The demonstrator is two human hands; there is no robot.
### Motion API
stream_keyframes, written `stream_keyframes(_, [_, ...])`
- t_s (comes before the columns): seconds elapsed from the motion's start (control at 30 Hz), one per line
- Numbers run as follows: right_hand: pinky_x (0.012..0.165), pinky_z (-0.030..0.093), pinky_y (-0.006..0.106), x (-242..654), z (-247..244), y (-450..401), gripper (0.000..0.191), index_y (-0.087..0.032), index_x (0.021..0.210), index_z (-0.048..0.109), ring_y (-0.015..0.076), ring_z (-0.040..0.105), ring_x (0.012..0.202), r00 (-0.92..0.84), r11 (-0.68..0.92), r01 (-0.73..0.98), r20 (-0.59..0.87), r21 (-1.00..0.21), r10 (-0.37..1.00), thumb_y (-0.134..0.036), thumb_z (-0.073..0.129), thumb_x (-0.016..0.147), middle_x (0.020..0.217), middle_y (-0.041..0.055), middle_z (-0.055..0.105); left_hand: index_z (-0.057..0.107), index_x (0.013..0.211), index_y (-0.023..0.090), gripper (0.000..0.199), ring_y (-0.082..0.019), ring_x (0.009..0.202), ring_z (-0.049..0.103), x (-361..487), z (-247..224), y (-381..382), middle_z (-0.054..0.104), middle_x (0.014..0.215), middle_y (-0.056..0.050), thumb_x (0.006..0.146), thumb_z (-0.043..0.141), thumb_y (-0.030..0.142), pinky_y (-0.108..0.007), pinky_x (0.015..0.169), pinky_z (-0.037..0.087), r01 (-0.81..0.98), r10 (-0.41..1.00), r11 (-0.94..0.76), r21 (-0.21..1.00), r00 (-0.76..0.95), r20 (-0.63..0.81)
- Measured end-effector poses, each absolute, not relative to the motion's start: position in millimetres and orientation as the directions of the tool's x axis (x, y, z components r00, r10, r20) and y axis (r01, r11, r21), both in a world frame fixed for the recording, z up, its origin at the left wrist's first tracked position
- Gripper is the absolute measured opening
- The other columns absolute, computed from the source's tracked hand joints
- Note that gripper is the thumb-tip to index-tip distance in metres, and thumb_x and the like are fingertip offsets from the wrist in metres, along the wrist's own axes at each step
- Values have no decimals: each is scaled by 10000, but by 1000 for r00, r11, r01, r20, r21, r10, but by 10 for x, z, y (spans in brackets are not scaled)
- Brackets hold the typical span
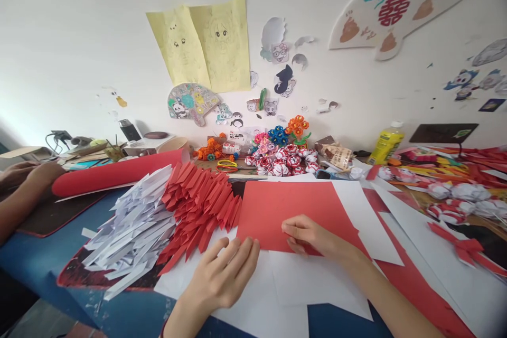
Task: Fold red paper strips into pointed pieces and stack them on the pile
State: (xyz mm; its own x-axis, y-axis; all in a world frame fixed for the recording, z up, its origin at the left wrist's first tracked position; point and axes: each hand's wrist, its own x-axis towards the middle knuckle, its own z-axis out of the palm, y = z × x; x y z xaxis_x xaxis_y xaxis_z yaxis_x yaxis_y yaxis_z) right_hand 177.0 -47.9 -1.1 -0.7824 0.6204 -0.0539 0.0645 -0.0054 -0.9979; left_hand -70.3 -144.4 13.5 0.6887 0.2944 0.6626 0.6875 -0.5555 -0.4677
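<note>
So the blue table [130, 311] is carrying white sheets [317, 274], with the red sheet [293, 200] lying on top. Left hand [222, 269] is loosely curling by its near-left corner; right hand [312, 235] is nearly closing thumb to forefinger above it. Can't tell if either's gripping. Imo, keeping fingertips light is avoiding creases.

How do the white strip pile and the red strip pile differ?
Color aside, the white pile looks looser, with strips lying at mixed angles; the red pile looks more evenly lined up. The red pile sits right beside the red sheet; the white pile is farther left. Both are heaps of narrow paper strips, and they meet.
</note>
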Motion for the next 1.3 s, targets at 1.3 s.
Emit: stream_keyframes(1.3, [471,387,225,1750,-152,-432,346,-154,749,639,128,561,527,-566,199,375,-54,-905,822,-381,438,915,608,29,585,682,972,184,370,-305,758,601,-1747,954,-742,653,805,-160,881,405,411,-362,643,388,833,723,550,70,-516,460])
